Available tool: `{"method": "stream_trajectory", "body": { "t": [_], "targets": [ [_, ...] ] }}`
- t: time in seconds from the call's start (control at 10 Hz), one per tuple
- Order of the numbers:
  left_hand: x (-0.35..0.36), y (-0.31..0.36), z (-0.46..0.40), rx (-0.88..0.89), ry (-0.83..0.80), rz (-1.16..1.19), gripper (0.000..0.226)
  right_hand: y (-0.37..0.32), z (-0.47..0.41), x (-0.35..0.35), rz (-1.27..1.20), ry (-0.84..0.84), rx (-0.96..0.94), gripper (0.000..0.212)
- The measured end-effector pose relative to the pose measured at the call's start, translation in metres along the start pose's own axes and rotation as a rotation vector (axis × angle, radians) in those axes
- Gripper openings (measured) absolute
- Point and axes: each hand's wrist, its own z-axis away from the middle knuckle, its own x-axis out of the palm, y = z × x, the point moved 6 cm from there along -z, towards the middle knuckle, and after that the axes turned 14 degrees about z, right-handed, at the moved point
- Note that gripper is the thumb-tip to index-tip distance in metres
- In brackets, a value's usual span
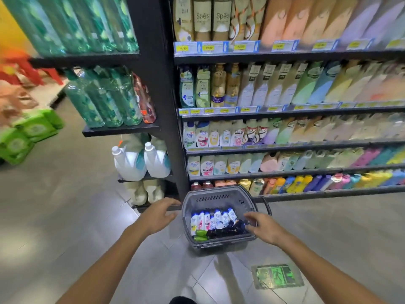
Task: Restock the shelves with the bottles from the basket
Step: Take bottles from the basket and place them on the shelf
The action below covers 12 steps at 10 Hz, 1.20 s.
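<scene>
A grey plastic basket (219, 196) stands on the tiled floor in front of the shelves (285, 111). Inside it lie several white shampoo bottles (213, 220) with blue caps in a row, dark bottles (228, 231) below them and a green bottle (200, 233) at the left. My left hand (158, 212) hovers open just left of the basket's rim, holding nothing. My right hand (262, 227) reaches over the basket's right rim with fingers spread, close to the dark bottles; it grips nothing that I can see.
Tall black shelves hold rows of shampoo bottles with price tags. A side rack on the left carries green bottles (103, 97) and white jugs (140, 161). Green packs (28, 132) sit on the floor at far left. A green floor sticker (277, 276) lies near my right arm.
</scene>
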Motion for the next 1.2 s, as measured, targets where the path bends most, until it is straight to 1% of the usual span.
{"method": "stream_trajectory", "body": {
  "t": [0.1,0.2,0.4,0.5,0.7,0.8,0.9,1.0,1.1,1.2],
  "targets": [
    [0.0,-0.009,-0.008,-0.019,-0.003,-0.02,0.042,-0.008,-0.019,-0.01,-0.029,0.008,-0.026,0.049],
    [0.006,-0.014,-0.027,-0.043,-0.045,-0.029,0.042,-0.009,-0.036,-0.012,-0.069,-0.001,-0.008,0.05],
    [0.019,-0.019,-0.071,-0.122,-0.068,-0.01,0.043,0.003,-0.072,-0.02,-0.11,-0.007,0.005,0.051],
    [0.026,-0.021,-0.086,-0.196,-0.065,-0.002,0.043,0.014,-0.09,-0.023,-0.118,-0.069,0.011,0.054],
    [0.05,-0.022,-0.127,-0.358,-0.055,0.052,0.041,0.053,-0.168,-0.029,-0.107,-0.13,-0.011,0.052],
    [0.076,-0.03,-0.151,-0.411,-0.081,0.023,0.04,0.06,-0.209,-0.027,-0.085,-0.204,-0.033,0.047],
    [0.11,-0.049,-0.193,-0.446,-0.178,0.007,0.039,0.078,-0.256,-0.018,-0.075,-0.255,-0.015,0.045],
    [0.149,-0.081,-0.239,-0.523,-0.203,0.059,0.042,0.118,-0.321,0.028,-0.106,-0.255,-0.015,0.047],
    [0.202,-0.134,-0.281,-0.569,-0.188,0.101,0.051,0.141,-0.369,0.071,-0.115,-0.277,0.019,0.042],
    [0.27,-0.204,-0.312,-0.617,-0.217,0.121,0.056,0.16,-0.417,0.143,-0.145,-0.303,0.019,0.043]
  ]
}}
